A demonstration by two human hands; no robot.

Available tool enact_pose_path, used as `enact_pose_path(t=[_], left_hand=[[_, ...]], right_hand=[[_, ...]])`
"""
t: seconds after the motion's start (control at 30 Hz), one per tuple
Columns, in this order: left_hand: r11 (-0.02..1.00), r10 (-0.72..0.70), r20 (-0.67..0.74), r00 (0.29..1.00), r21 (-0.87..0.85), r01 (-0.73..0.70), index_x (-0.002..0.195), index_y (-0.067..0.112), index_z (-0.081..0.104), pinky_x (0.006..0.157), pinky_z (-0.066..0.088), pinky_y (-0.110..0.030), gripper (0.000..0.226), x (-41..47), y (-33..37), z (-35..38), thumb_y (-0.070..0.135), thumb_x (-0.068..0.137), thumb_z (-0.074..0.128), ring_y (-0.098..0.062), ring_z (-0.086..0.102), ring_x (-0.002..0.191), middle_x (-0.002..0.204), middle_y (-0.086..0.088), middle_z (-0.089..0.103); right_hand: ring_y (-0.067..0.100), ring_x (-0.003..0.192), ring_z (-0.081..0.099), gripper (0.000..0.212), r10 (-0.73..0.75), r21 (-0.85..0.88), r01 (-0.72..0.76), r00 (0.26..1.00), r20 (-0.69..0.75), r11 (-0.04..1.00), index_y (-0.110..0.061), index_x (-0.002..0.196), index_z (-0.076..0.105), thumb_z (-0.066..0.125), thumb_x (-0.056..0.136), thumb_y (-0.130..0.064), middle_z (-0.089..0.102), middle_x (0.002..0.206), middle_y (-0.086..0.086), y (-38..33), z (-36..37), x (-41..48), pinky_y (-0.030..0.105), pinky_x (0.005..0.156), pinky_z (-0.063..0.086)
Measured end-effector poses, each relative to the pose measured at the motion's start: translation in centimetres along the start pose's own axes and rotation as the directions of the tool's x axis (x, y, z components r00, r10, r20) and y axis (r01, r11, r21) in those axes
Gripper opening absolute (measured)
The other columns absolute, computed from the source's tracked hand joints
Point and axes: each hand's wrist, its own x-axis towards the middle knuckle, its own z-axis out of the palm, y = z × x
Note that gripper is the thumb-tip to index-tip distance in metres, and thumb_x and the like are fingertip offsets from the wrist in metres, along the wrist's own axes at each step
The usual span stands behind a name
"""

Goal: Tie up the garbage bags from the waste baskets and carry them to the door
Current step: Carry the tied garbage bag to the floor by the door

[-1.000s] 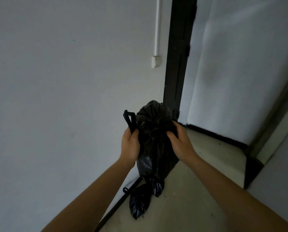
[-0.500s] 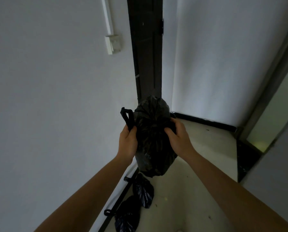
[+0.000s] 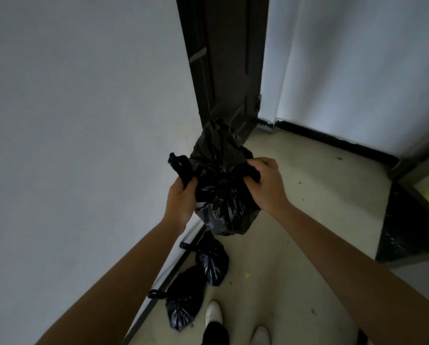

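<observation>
I hold a black garbage bag (image 3: 223,195) in the air in front of me, above the floor. My left hand (image 3: 182,199) grips one handle loop at the bag's left side. My right hand (image 3: 263,185) grips the other handle at its right side. Two smaller tied black bags lie on the floor below, one (image 3: 212,261) nearer the door and one (image 3: 183,301) closer to my feet, both against the left wall's baseboard. The dark door (image 3: 226,58) stands straight ahead in its frame.
A white wall (image 3: 84,120) runs along the left and another white wall (image 3: 358,70) on the right. My white shoes (image 3: 213,312) show at the bottom. A dark threshold and opening (image 3: 407,220) lie at the right.
The view has tilted down, so both floor bags and my shoes now show. The held bag has dropped lower in front of me and my hands have spread on its handles.
</observation>
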Motion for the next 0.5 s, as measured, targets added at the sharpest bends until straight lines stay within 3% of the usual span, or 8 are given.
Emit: enact_pose_path(t=[0.07, 0.17, 0.3, 0.37, 0.43, 0.5], left_hand=[[0.998, -0.066, -0.012, 0.998, -0.02, 0.065, 0.112, 0.023, 0.063, 0.072, 0.049, -0.012, 0.02, 3.1, -2.1, 0.8, 0.014, 0.103, 0.047, 0.001, 0.068, 0.089, 0.104, 0.007, 0.071], [0.989, -0.144, -0.008, 0.99, 0.034, 0.144, 0.112, 0.017, 0.065, 0.077, 0.05, -0.022, 0.02, 8.4, -7.4, 2.1, 0.016, 0.102, 0.047, -0.006, 0.069, 0.089, 0.104, 0.001, 0.073], [0.942, -0.254, -0.016, 0.967, 0.222, 0.251, 0.104, 0.016, 0.066, 0.084, 0.054, -0.045, 0.022, 15.1, -18.9, 4.0, 0.03, 0.099, 0.049, -0.025, 0.07, 0.091, 0.096, -0.005, 0.074], [0.894, -0.315, -0.037, 0.949, 0.324, 0.309, 0.1, 0.006, 0.063, 0.073, 0.051, -0.044, 0.029, 18.2, -26.0, 4.9, 0.03, 0.099, 0.048, -0.03, 0.067, 0.083, 0.093, -0.017, 0.071], [0.857, -0.338, -0.051, 0.94, 0.396, 0.33, 0.097, -0.003, 0.059, 0.065, 0.044, -0.038, 0.032, 21.0, -33.2, 5.6, 0.027, 0.101, 0.047, -0.028, 0.062, 0.075, 0.092, -0.025, 0.069], [0.843, -0.377, -0.052, 0.925, 0.394, 0.366, 0.096, 0.002, 0.061, 0.068, 0.048, -0.038, 0.028, 23.1, -40.6, 6.2, 0.026, 0.101, 0.047, -0.027, 0.065, 0.079, 0.09, -0.019, 0.07]], right_hand=[[0.012, 0.101, 0.048, 0.034, -0.004, -0.029, 0.004, 1.0, -0.025, 1.0, -0.007, 0.122, 0.066, 0.068, 0.088, -0.004, 0.05, 0.123, 0.017, 2.3, 1.6, 1.9, -0.008, 0.086, 0.026], [0.01, 0.096, 0.048, 0.033, 0.03, -0.089, -0.034, 0.998, -0.048, 0.995, -0.011, 0.123, 0.066, 0.066, 0.09, -0.008, 0.047, 0.121, 0.012, 7.3, 5.5, 4.4, 0.0, 0.082, 0.034], [0.02, 0.09, 0.058, 0.031, 0.151, -0.21, -0.152, 0.988, -0.024, 0.966, -0.014, 0.124, 0.068, 0.061, 0.094, -0.013, 0.057, 0.111, 0.01, 17.3, 13.6, 5.7, 0.031, 0.084, 0.05], [0.029, 0.099, 0.061, 0.03, 0.221, -0.335, -0.201, 0.975, 0.022, 0.921, -0.021, 0.123, 0.068, 0.057, 0.096, -0.017, 0.066, 0.106, 0.007, 23.3, 18.4, 5.8, 0.041, 0.092, 0.046], [0.032, 0.106, 0.059, 0.031, 0.309, -0.406, -0.258, 0.949, 0.066, 0.877, -0.025, 0.126, 0.066, 0.051, 0.099, -0.022, 0.069, 0.111, 0.004, 29.0, 23.0, 5.4, 0.04, 0.092, 0.043], [0.03, 0.106, 0.06, 0.033, 0.381, -0.367, -0.326, 0.921, 0.085, 0.871, -0.025, 0.129, 0.064, 0.047, 0.101, -0.023, 0.068, 0.116, 0.005, 34.5, 27.5, 4.5, 0.033, 0.086, 0.046]])
